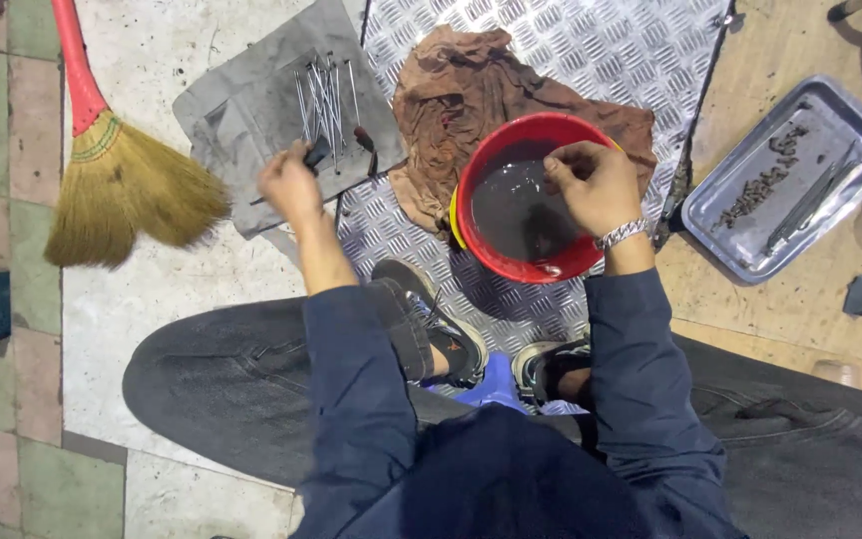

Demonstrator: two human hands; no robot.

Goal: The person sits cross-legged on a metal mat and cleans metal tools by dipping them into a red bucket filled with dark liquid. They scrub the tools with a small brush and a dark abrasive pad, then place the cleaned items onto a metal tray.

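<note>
My left hand [289, 185] rests on the near edge of a grey mat [241, 110] and grips a small dark tool [317, 155] that points toward a bunch of long thin metal rods [326, 95] lying on the mat. My right hand [591, 185] hovers over a red bowl [496, 262] of dark liquid, fingers curled together above the surface; whether it pinches a small part is unclear. A metal bracelet [621, 235] circles that wrist. A brown rag [451, 85] lies behind the bowl.
A straw broom with a red handle [122, 185] lies at the left. A steel tray [790, 175] with small dark parts and thin rods sits at the right. Chequered metal plate [571, 45] covers the floor under the bowl. My feet [451, 339] are close below it.
</note>
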